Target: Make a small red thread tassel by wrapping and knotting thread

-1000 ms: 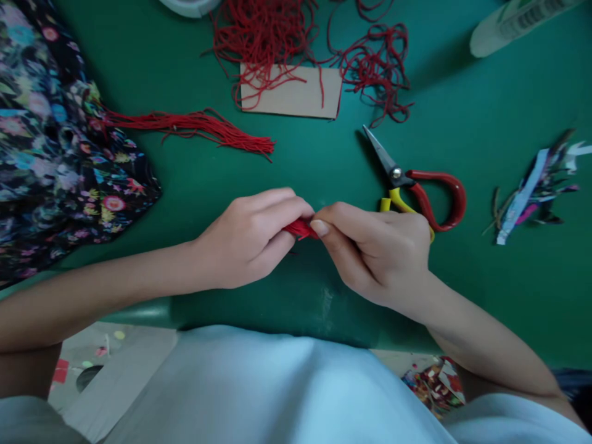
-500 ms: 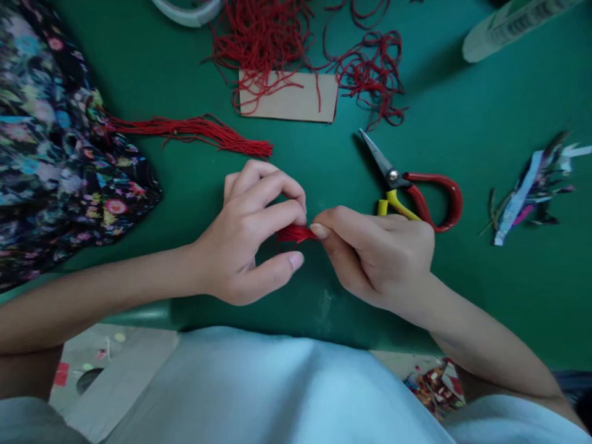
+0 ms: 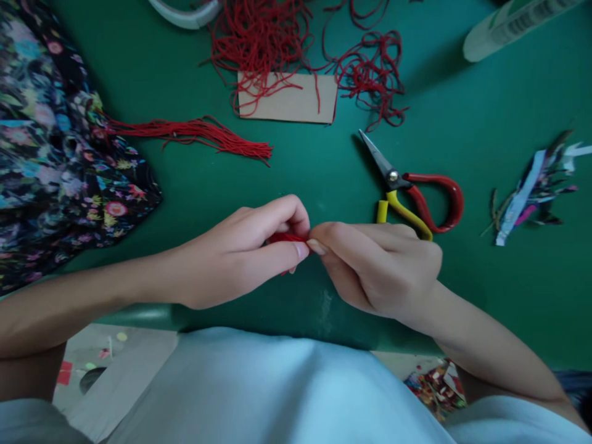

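Note:
A small bundle of red thread (image 3: 287, 237) lies between my two hands, over the green table. My left hand (image 3: 252, 250) is closed round it, the thumb and fingers pinching near its right end. Right beside those fingertips, my right hand (image 3: 377, 262) pinches the bundle's tip between thumb and forefinger. Most of the bundle is hidden by my fingers. Just beyond my right hand rest scissors (image 3: 392, 176) with one red and one yellow handle, the blades pointing away from me.
A red cord tassel (image 3: 198, 132) lies by a floral cloth (image 3: 78, 160) at left. Farther back, tangled red cord (image 3: 263, 43) partly covers a cardboard piece (image 3: 287, 102). Another cord tangle (image 3: 377, 74), a bottle (image 3: 513, 31) and fabric scraps (image 3: 527, 191) lie to the right.
My left hand has turned and its spread fingers have closed on the red bundle. My right hand keeps its pinch, shifted slightly toward me.

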The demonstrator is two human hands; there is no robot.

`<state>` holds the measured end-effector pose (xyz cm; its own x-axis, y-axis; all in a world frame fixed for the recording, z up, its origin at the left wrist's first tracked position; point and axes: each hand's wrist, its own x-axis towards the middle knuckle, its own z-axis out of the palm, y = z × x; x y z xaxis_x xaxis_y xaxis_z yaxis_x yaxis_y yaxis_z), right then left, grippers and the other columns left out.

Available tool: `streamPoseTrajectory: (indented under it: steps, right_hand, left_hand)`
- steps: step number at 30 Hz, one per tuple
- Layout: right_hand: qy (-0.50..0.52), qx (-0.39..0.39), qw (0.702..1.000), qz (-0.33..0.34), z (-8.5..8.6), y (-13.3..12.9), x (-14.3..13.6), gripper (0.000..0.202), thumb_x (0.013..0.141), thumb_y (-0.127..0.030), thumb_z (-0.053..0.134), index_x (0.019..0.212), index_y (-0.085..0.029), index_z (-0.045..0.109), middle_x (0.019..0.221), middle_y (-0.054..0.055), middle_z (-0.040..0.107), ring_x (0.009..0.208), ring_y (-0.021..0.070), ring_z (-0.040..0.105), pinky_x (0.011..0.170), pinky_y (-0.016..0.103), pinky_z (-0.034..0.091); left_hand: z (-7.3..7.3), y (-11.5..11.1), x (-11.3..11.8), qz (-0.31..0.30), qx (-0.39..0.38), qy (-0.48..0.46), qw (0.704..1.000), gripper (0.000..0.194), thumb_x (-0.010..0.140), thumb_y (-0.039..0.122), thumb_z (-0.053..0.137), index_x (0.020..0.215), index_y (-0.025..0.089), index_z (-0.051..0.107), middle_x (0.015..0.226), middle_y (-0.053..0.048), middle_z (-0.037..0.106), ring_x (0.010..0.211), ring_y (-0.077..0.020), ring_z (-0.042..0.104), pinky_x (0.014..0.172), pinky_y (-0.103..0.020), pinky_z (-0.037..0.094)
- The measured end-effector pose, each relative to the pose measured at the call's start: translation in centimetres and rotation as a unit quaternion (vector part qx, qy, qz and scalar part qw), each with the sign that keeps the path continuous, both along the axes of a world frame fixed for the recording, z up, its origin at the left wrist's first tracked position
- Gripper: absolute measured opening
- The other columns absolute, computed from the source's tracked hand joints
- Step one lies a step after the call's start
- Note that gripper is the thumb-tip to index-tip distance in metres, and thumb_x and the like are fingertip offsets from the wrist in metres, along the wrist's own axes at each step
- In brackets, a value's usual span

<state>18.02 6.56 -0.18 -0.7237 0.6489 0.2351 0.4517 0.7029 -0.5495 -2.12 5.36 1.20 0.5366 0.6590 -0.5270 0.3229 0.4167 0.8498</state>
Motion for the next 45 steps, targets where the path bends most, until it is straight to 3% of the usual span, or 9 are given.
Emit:
streamPoseTrajectory:
  steps: [6,11,17,23,31,38,45]
  right_hand:
    - [0.007,0.003,1.000,0.012,-0.1,0.2,-0.1,0.024,0.095,-0.008,0.047,0.073,-0.017,0.054,0.061,-0.004,0.060,0.049,0.0042,0.050,0.047,0.019,0.039]
    - [0.003,-0.004,1.000,0.012,0.1,0.2,0.0,0.026,0.095,-0.007,0.047,0.072,-0.016,0.054,0.061,-0.003,0.061,0.050,0.0039,0.050,0.046,0.019,0.038]
    - [0.014,0.006,1.000,0.009,-0.1,0.2,-0.1,0.029,0.096,-0.011,0.048,0.068,-0.017,0.053,0.059,-0.003,0.058,0.049,0.0037,0.047,0.047,0.018,0.039]
    - [0.009,0.007,1.000,0.007,0.0,0.3,-0.2,0.027,0.096,-0.013,0.050,0.070,-0.018,0.055,0.056,-0.005,0.052,0.047,0.0044,0.041,0.045,0.018,0.036]
    - [-0.008,-0.012,1.000,-0.015,-0.1,0.1,-0.2,0.023,0.095,-0.010,0.049,0.074,-0.018,0.056,0.055,-0.007,0.047,0.046,0.0045,0.034,0.045,0.017,0.034]
    - [-0.011,-0.005,0.999,-0.030,-0.1,0.0,-0.4,0.026,0.097,-0.013,0.047,0.073,-0.019,0.052,0.053,-0.007,0.044,0.044,0.0047,0.033,0.043,0.018,0.032]
    - [-0.008,-0.008,1.000,-0.015,-0.2,-0.1,-0.4,0.023,0.094,-0.010,0.049,0.072,-0.019,0.051,0.054,-0.007,0.042,0.046,0.0049,0.032,0.044,0.017,0.031]
  left_hand:
    - [-0.4,0.1,0.1,0.015,-0.021,-0.001,1.000,0.014,0.094,0.027,0.043,0.086,0.022,0.053,0.068,0.005,0.048,0.061,-0.0094,0.045,0.050,-0.020,0.037]
    - [-0.2,0.4,-0.1,-0.026,0.060,0.037,0.997,0.022,0.096,0.026,0.041,0.080,0.021,0.054,0.069,0.004,0.050,0.064,-0.0097,0.047,0.056,-0.022,0.040]
    - [0.2,0.0,-0.1,-0.040,0.240,0.120,0.963,0.019,0.094,0.023,0.044,0.086,0.021,0.061,0.103,-0.002,0.063,0.106,-0.0193,0.053,0.092,-0.036,0.045]
    - [0.4,-0.2,-0.2,-0.035,0.304,0.178,0.935,0.018,0.091,0.026,0.050,0.104,0.023,0.062,0.132,-0.006,0.056,0.127,-0.0278,0.043,0.104,-0.049,0.039]
    - [0.2,-0.8,0.4,0.002,0.331,0.201,0.922,0.022,0.089,0.021,0.054,0.111,0.023,0.054,0.101,-0.002,0.066,0.101,-0.0200,0.058,0.091,-0.038,0.047]
    - [-0.5,-1.3,0.9,0.001,0.398,0.189,0.898,0.028,0.084,0.008,0.050,0.109,0.021,0.055,0.093,-0.001,0.067,0.094,-0.0179,0.061,0.087,-0.036,0.045]
    - [0.2,-0.7,0.4,-0.051,0.329,0.170,0.927,0.026,0.082,0.010,0.043,0.103,0.019,0.057,0.086,-0.003,0.065,0.080,-0.0188,0.058,0.078,-0.035,0.043]
